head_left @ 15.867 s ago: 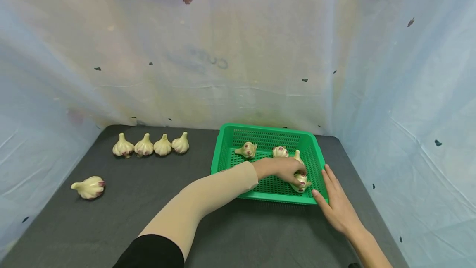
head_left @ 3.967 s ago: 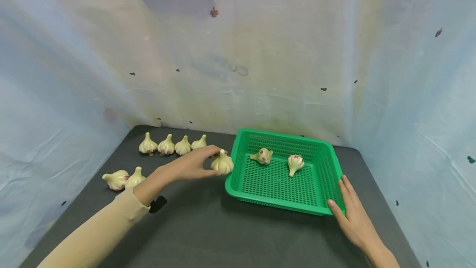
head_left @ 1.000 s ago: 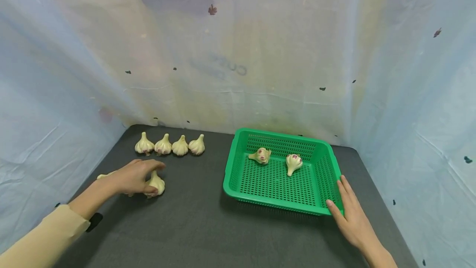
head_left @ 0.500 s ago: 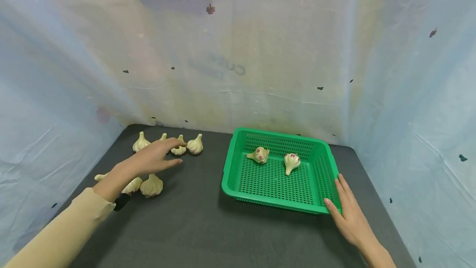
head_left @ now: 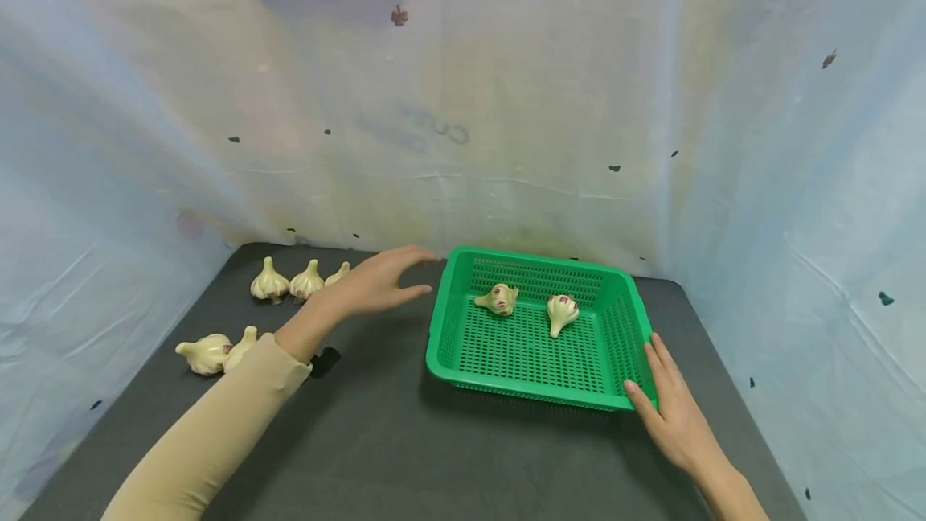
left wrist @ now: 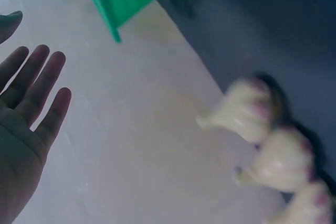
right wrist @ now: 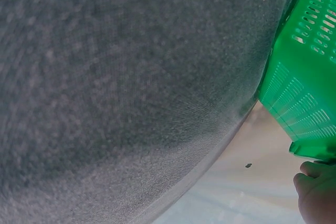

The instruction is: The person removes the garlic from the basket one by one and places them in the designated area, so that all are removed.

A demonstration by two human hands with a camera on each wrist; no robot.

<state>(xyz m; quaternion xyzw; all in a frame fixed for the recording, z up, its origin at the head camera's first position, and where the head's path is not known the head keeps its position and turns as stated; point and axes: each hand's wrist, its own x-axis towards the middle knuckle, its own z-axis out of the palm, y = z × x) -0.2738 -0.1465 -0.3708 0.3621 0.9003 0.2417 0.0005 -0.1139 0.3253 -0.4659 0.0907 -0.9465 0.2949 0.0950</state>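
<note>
My left hand hovers just left of the green basket, fingers extended and holding nothing; the left wrist view shows its fingers spread. Two garlic bulbs lie inside the basket, a left bulb and a right bulb. My right hand rests against the basket's right front corner with straight fingers. Behind my left forearm, a back row of garlic bulbs is partly covered. Closer to me are a front garlic bulb and a neighbouring bulb, partly hidden by the sleeve.
A dark grey table carries everything. Pale plastic sheeting hangs along the back and both sides. A black wrist device shows under my left wrist.
My left hand let go of a garlic bulb in the front row and moved right to the basket. Earlier, the basket held more bulbs and the front row fewer. My right hand stayed at the basket.
</note>
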